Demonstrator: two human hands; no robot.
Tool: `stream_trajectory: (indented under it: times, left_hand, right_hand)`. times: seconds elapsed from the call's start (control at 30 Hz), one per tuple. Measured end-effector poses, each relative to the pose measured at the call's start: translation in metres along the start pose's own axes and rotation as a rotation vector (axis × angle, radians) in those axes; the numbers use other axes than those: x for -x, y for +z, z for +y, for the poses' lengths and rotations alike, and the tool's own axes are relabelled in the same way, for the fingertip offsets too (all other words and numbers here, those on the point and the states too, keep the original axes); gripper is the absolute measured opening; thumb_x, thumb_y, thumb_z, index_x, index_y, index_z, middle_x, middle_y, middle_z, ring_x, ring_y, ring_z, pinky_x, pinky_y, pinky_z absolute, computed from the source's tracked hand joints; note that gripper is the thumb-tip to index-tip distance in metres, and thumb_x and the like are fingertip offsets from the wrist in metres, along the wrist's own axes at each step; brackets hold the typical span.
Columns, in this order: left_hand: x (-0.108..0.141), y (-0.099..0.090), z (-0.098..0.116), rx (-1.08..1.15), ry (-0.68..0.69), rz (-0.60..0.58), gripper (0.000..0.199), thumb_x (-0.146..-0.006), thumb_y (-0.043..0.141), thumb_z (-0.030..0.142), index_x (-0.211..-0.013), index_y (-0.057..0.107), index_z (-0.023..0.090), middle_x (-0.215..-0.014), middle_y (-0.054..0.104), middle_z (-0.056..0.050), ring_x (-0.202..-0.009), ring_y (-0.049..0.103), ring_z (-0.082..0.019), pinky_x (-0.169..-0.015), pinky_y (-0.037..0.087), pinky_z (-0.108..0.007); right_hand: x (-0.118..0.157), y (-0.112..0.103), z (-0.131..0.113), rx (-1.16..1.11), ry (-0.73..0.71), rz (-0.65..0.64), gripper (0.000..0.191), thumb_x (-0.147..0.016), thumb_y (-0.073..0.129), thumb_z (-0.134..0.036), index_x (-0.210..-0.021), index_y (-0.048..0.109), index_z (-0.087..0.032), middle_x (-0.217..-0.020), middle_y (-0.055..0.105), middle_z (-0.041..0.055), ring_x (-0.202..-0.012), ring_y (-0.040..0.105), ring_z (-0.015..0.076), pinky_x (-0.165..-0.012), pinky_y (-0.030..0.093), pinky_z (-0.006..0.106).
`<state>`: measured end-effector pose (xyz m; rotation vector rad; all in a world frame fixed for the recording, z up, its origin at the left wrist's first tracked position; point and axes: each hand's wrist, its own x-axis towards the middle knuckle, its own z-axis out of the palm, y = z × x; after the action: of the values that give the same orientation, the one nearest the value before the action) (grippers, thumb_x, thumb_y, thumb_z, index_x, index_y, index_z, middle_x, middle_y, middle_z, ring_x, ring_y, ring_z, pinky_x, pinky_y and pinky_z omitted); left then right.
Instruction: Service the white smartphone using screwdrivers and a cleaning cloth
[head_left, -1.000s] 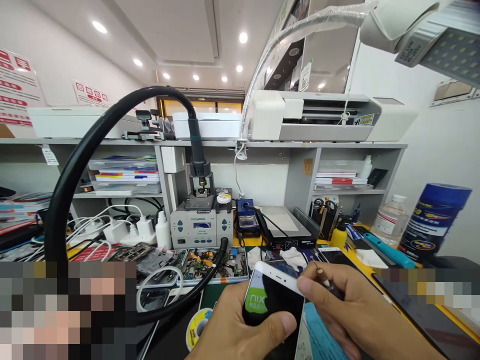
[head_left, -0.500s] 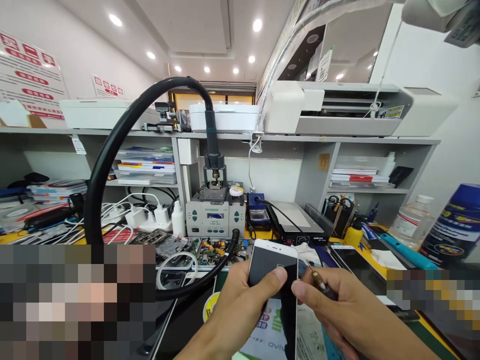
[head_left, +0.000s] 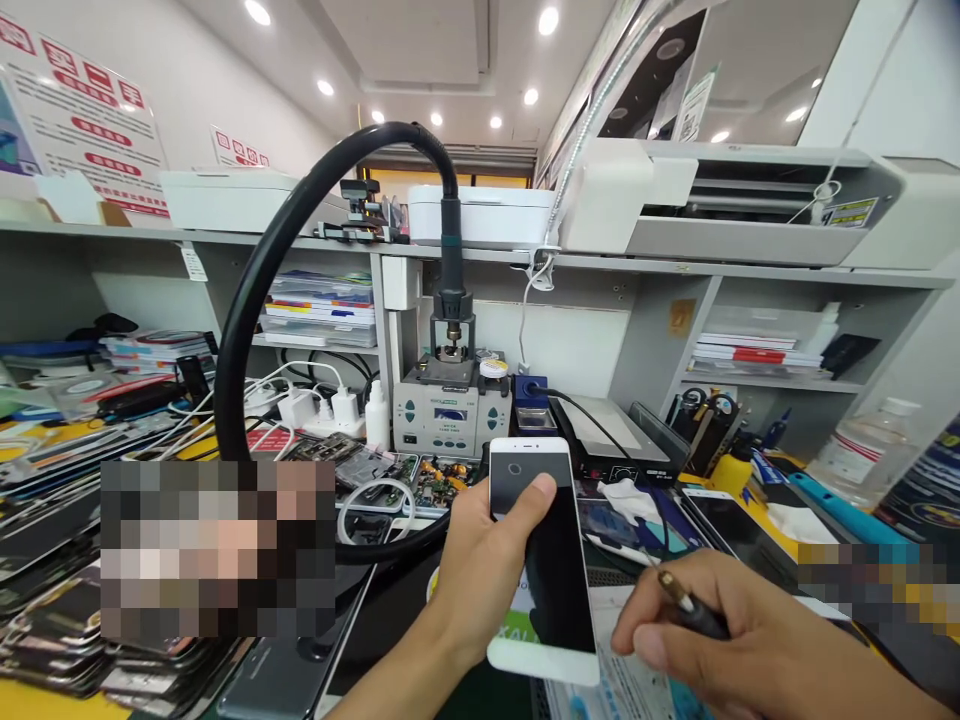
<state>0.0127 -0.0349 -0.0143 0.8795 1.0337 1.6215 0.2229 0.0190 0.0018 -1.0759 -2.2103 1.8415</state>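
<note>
My left hand is closed round a white smartphone, its thumb lying on the dark upper screen. The phone stands tilted up, its front towards me, and the glossy glass mirrors green and white shapes. To the right and apart from the phone, my right hand grips a soldering iron with a black handle and a brass-coloured collar. Its tip points up and to the left, and the rear of the handle is hidden by the hand. Below lies a printed sheet on the bench.
A hot-air station stands behind, its thick black hose arching across the left. Circuit boards lie before it. Stacked phone parts fill the left. Another phone, a clear bottle and a blue can are at right.
My right hand has moved right and down, away from the phone, with the soldering iron. The phone has shifted slightly left and up, showing its white lower edge. The camera view has shifted.
</note>
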Motion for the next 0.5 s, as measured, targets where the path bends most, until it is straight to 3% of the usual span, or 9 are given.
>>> stream_trajectory:
  times: [0.17, 0.27, 0.5]
  left_hand:
    - [-0.007, -0.004, -0.002, 0.080, -0.031, 0.082, 0.036, -0.082, 0.073, 0.051, -0.080, 0.069, 0.016, -0.079, 0.069, -0.004, -0.076, 0.061, -0.017, -0.075, 0.046, -0.030]
    - [-0.009, -0.006, -0.002, 0.063, 0.001, 0.108, 0.035, -0.082, 0.073, 0.051, -0.081, 0.069, 0.016, -0.080, 0.070, -0.005, -0.078, 0.062, -0.018, -0.078, 0.047, -0.031]
    - [0.000, -0.001, 0.005, -0.220, 0.324, 0.137, 0.031, -0.090, 0.066, 0.046, -0.084, 0.071, 0.016, -0.082, 0.073, -0.003, -0.078, 0.063, -0.018, -0.072, 0.049, -0.026]
  right_hand:
    - [-0.013, -0.006, 0.014, -0.131, -0.047, 0.009, 0.038, -0.089, 0.070, -0.052, -0.086, 0.057, -0.017, -0.037, 0.045, -0.0111, -0.030, 0.037, 0.0039, -0.032, 0.038, 0.012]
    - [-0.018, -0.006, 0.015, -0.169, -0.057, 0.034, 0.037, -0.085, 0.075, -0.048, -0.082, 0.053, -0.019, -0.037, 0.043, -0.0127, -0.029, 0.036, 0.0040, -0.031, 0.040, 0.013]
    - [-0.020, -0.001, 0.013, -0.203, -0.044, 0.049, 0.039, -0.085, 0.075, -0.049, -0.078, 0.050, -0.020, -0.037, 0.043, -0.0125, -0.029, 0.037, 0.0038, -0.030, 0.040, 0.012]
